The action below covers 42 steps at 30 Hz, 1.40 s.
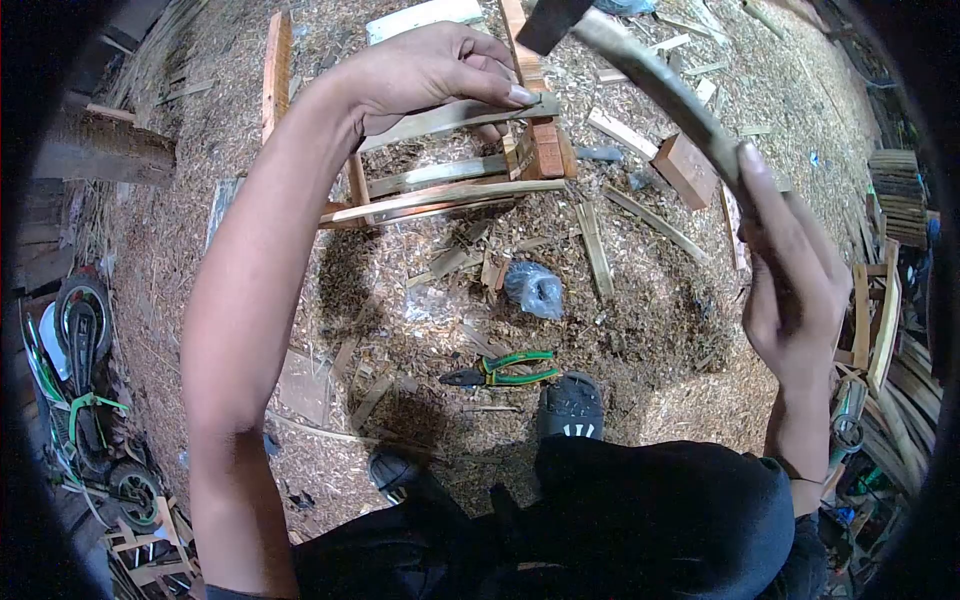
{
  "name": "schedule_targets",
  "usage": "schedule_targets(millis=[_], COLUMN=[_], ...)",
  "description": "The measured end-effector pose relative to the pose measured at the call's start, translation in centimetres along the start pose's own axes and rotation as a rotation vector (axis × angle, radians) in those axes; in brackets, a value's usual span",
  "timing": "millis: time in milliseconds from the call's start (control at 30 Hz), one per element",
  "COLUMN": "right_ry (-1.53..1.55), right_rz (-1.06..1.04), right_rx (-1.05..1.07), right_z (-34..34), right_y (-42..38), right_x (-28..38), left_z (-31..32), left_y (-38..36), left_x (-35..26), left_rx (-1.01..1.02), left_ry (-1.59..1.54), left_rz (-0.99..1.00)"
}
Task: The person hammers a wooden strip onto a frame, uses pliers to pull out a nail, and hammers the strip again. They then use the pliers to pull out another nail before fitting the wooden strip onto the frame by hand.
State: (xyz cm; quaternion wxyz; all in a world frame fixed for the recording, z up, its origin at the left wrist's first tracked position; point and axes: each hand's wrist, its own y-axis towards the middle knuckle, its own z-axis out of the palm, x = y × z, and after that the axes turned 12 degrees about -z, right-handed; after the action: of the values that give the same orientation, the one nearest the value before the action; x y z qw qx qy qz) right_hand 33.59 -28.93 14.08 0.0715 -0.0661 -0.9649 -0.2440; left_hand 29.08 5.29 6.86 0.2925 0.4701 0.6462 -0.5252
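Note:
My left hand (440, 75) is closed at the end of a thin wooden slat (430, 122), its thumb and fingers together near a corner of a wooden frame (546, 148). Whether a nail is between the fingertips cannot be made out. In my right hand (795, 260) is the wooden handle of a hammer (660, 85). The hammer's dark head (553, 24) is raised above and just right of my left hand, apart from the slat. More slats (450, 197) run across the frame below the held one.
Pliers with green handles (500, 370) lie on the shavings-covered ground by my feet. A clear plastic bag (533, 290), a wooden block (686, 170) and loose sticks (655, 222) lie around the frame. A small bike (85, 380) stands at the left, stacked wood (897, 195) at the right.

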Motion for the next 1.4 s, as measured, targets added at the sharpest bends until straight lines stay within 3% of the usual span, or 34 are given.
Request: schedule_targets(millis=[33,100,133,267,300,367,433,500,533,567,633,667,733,800,867,900,967,1033,1100,1167,1267,1400], right_ry=[-0.002,-0.077,-0.079,0.016,0.016,-0.089,-0.093,-0.004,0.022,0.021,-0.081,-0.029,-0.008,0.018,0.041,0.041,-0.050,-0.032,0.044,0.030,-0.032,-0.029], right_rz=[0.001,0.084,0.084,-0.003,-0.004,0.138,0.153,0.030,0.004,0.003,0.021,0.136,0.110,0.088,0.006,0.006,0.117,0.112,-0.009,0.022,0.145,0.094], right_rx=[0.001,0.293,0.290,-0.055,-0.054,0.281,0.291,-0.041,-0.100,-0.099,0.148,0.185,0.117,0.054,-0.065,-0.066,0.215,0.207,-0.084,-0.058,0.178,0.112], right_z=[-0.2,-0.6,-0.6,0.2,0.1,-0.5,-0.6,0.3,0.5,0.5,0.5,0.3,0.3,0.7,1.5,1.1,-0.1,-0.2,0.8,1.1,0.2,0.8], right_y=[0.1,0.9,0.8,0.2,0.4,0.8,0.9,0.2,0.3,0.3,0.0,0.3,0.0,-0.7,-1.3,-0.9,0.3,0.1,-0.7,-0.7,0.1,-0.5], right_x=[0.1,0.7,0.6,0.3,0.4,0.8,0.5,0.1,0.2,0.2,0.3,0.7,0.3,-0.1,-0.6,-0.4,0.4,0.3,0.0,-0.2,0.3,-0.1], left_z=[0.0,-0.1,0.1,0.3,0.3,0.0,0.0,0.4,0.6,0.7,0.6,0.1,0.1,0.6,0.6,0.5,0.3,0.3,0.4,0.6,0.2,0.1], left_y=[0.0,0.0,-0.2,-0.6,-0.6,-0.5,-0.6,-0.7,-0.8,-0.9,-0.7,-0.2,-0.4,-1.1,-1.4,-1.5,-1.0,-0.7,-0.6,-0.5,-0.4,-0.4], left_x=[-0.1,-0.5,-0.7,-0.4,-0.4,-0.9,-1.1,-0.8,-0.8,-0.9,-0.8,-0.5,-0.8,-0.9,-1.4,-1.5,-1.4,-0.7,-0.1,-0.1,-0.6,-0.2], left_rx=[0.001,0.031,0.031,0.012,0.032,0.041,0.048,0.076,0.076,0.040,0.005,0.003,-0.002,0.046,0.044,0.043,0.047,0.050,-0.002,0.011,0.049,0.048], left_ry=[-0.001,-0.006,-0.004,-0.060,-0.069,-0.016,0.039,-0.116,-0.117,-0.107,-0.096,-0.009,0.076,-0.099,-0.075,-0.048,-0.009,0.023,-0.070,-0.057,0.040,0.014], left_rz=[0.001,-0.010,-0.009,-0.016,-0.009,-0.022,-0.035,-0.062,-0.064,-0.068,-0.072,-0.025,0.022,-0.062,-0.067,-0.070,-0.050,-0.036,-0.010,-0.017,0.011,0.003])
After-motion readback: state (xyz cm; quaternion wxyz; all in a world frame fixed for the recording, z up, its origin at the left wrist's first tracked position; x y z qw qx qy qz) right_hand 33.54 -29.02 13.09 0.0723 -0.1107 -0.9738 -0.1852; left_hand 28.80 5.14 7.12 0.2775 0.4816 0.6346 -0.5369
